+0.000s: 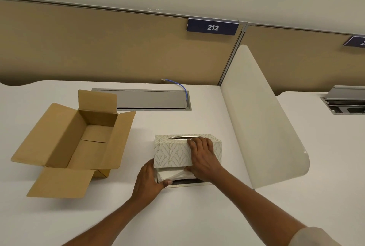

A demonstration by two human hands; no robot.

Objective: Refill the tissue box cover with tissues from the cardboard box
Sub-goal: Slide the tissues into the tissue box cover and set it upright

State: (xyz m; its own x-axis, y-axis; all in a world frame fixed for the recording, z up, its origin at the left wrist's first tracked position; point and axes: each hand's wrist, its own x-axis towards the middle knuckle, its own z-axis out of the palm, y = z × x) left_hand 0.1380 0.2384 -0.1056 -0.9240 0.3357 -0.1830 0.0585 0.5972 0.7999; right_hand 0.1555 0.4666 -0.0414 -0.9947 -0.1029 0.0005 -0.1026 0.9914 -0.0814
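Note:
A patterned white tissue box cover (171, 151) with a slot on top sits tilted over its flat base (187, 183) on the desk. A pack of white tissues (173, 174) shows in the gap under the cover's raised near edge. My right hand (203, 156) grips the cover, fingers over its top edge and thumb below. My left hand (150, 180) presses on the near left corner of the tissues and base. An open brown cardboard box (79, 143) stands to the left with its flaps spread; its inside looks empty.
A white curved divider panel (262, 127) rises just right of the cover. At the back of the desk (177, 216) lies a grey cable tray lid (150, 99) with a blue cable (180, 85). A tan partition wall with a "212" sign (213, 27) stands behind.

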